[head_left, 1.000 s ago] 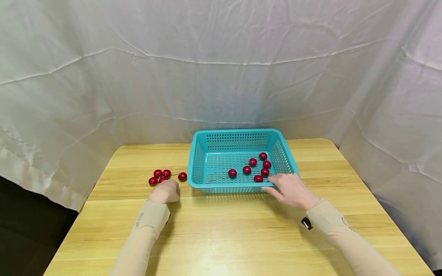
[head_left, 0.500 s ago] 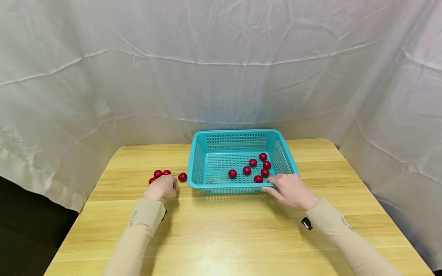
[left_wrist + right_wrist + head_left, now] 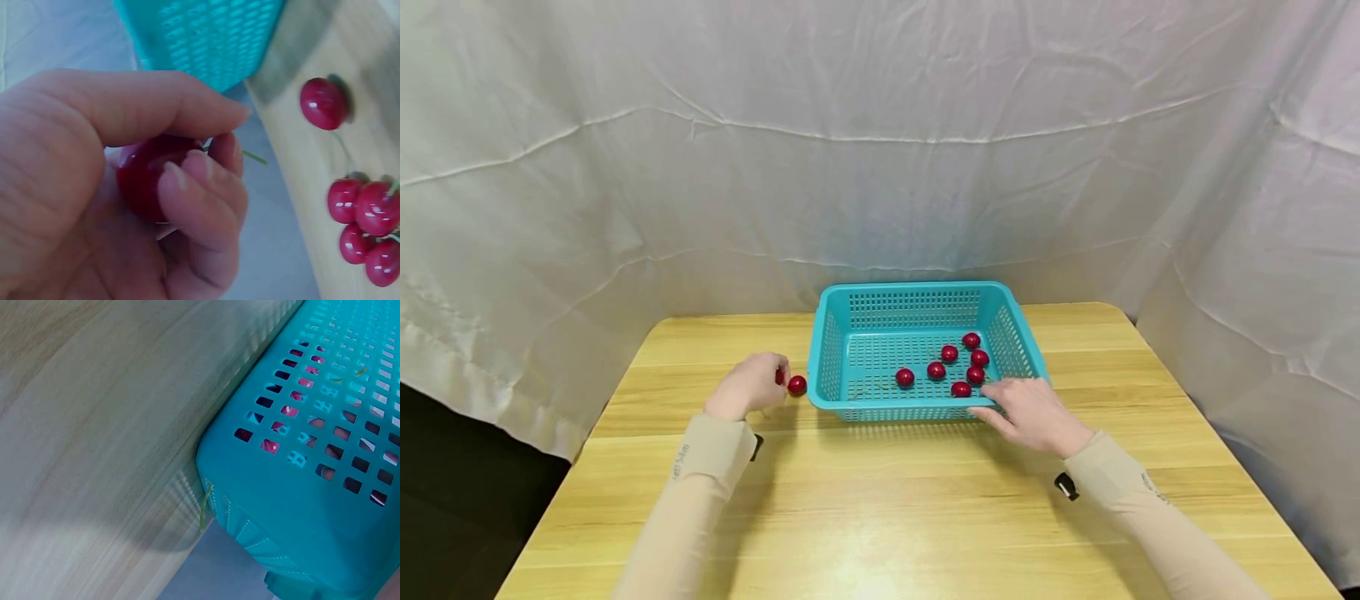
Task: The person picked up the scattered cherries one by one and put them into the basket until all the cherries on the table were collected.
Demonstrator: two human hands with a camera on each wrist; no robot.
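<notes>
My left hand [image 3: 748, 386] is lifted over the left part of the table, its fingers and thumb curled around a red cherry [image 3: 140, 181] with a green stem poking out. One loose cherry [image 3: 797, 385] lies just left of the turquoise basket [image 3: 895, 403]. A cluster of cherries [image 3: 377, 209], hidden behind my left hand in the head view, rests on the wood. Over the basket's front rim near its right corner, my right hand [image 3: 1030, 412] holds on, fingers inside and thumb outside. Several cherries [image 3: 936, 370] sit inside, mostly to the right.
The wooden table [image 3: 865, 500] runs forward to a pale curtain [image 3: 880, 200] behind the basket and at both sides. In the right wrist view, a thin green stem [image 3: 204, 509] sticks out through the basket's wall.
My left hand has risen from the table and moved slightly forward with a cherry in its fingers, covering the cluster in the head view. My right hand and the basket have stayed put.
</notes>
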